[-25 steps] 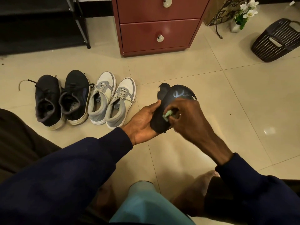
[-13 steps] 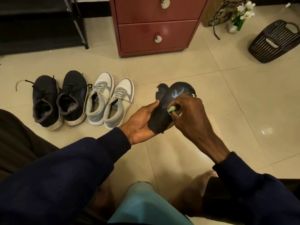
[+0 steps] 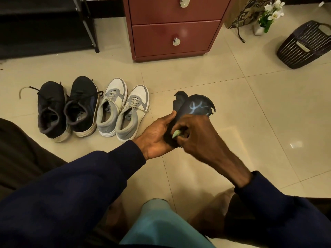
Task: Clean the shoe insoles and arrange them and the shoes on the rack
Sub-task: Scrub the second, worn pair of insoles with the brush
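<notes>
Hands met over the tiled floor (image 3: 250,108) in the head view, the only view there was. The left hand (image 3: 157,136) was closed around the lower part of a pair of dark, worn fabric insoles (image 3: 194,106) with ragged toe edges, thumb laid along their left side, holding them tilted above the cream tiles. A pale scribbled mark showed on the upper face of the front insole. The right hand (image 3: 195,135) was curled tight on a small pale-green cleaning cloth (image 3: 176,134), only a tip of which showed between the fingers, and it pressed that cloth against the insole's lower half. Both forearms wore dark navy sleeves (image 3: 80,185).

To the left of the hands, on the floor, stood a pair of black lace-up sneakers (image 3: 68,108) with scuffed pale soles, and just beside them, touching, a pair of white-and-grey low sneakers (image 3: 123,108); all four pointed away from the person. Farther back, a black metal shoe rack (image 3: 86,24) filled the upper left corner, a reddish-brown wooden drawer cabinet (image 3: 175,33) with round silver knobs stood at centre, and a dark slatted plastic basket (image 3: 304,45) lay on its side at the upper right, near a small white pot of white flowers (image 3: 268,17) and a patterned paper bag (image 3: 245,13).
</notes>
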